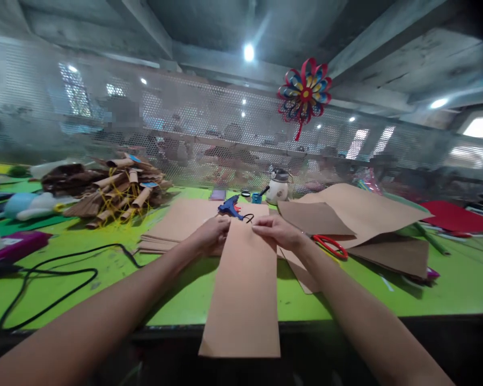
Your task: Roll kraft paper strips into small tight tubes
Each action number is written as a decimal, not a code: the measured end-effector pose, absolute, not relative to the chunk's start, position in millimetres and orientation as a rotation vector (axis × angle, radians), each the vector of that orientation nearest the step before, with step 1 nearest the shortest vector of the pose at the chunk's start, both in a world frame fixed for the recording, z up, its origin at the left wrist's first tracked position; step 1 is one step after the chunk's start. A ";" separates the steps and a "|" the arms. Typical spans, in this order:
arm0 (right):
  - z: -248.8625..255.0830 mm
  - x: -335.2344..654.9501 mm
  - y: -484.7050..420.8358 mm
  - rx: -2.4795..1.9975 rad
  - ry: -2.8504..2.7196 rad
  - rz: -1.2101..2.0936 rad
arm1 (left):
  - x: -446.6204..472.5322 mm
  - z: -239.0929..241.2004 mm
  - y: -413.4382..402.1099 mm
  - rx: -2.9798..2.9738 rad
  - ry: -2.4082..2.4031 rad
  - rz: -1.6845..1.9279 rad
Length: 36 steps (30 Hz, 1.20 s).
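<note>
A long strip of brown kraft paper (pixel 245 289) hangs between my hands, its near end reaching past the table's front edge. My left hand (pixel 215 233) is closed at the strip's far left corner, fingertips partly hidden. At the far right side, my right hand (pixel 279 230) pinches the strip between thumb and fingers. Just beyond my hands a blue glue gun (pixel 230 207) with an orange trigger lies on a stack of kraft paper sheets (pixel 177 221). Orange-handled scissors (pixel 330 246) lie beside my right wrist, their blades hidden.
Rolled brown paper pieces (pixel 124 190) tied with yellow string are heaped at the left. A black cable (pixel 84 249) loops across the green table (pixel 181 297). Large brown sheets (pixel 370 214) and red paper (pixel 461 214) lie right. A white jar (pixel 277 188) stands behind; a flower-shaped ornament (pixel 305 95) hangs above.
</note>
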State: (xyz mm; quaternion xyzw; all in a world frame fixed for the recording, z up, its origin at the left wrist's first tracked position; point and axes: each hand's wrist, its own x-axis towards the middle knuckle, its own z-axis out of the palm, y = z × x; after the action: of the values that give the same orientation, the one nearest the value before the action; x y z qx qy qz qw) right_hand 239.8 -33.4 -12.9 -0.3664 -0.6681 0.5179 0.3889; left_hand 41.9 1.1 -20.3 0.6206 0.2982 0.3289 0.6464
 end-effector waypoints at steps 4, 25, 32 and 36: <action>-13.9 233.9 -36.4 -0.996 -1.967 1.217 | 37.9 -17.0 5.9 1.347 0.635 0.594; -18.3 250.5 -27.7 -1.015 -1.784 1.348 | 32.7 -25.3 12.5 2.121 0.649 0.543; -24.1 241.7 -24.1 -1.056 -1.844 1.185 | 29.0 -26.1 21.4 2.144 0.681 0.471; -27.6 236.9 -19.1 -1.078 -2.038 0.987 | 29.8 -29.0 23.8 2.312 0.684 0.459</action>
State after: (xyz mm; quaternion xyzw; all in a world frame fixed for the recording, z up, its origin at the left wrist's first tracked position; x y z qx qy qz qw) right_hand 236.9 -19.1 -27.6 -0.4083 -0.7723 0.3739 0.3115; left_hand 29.8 23.8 -29.0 0.8869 0.2624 0.1762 0.3369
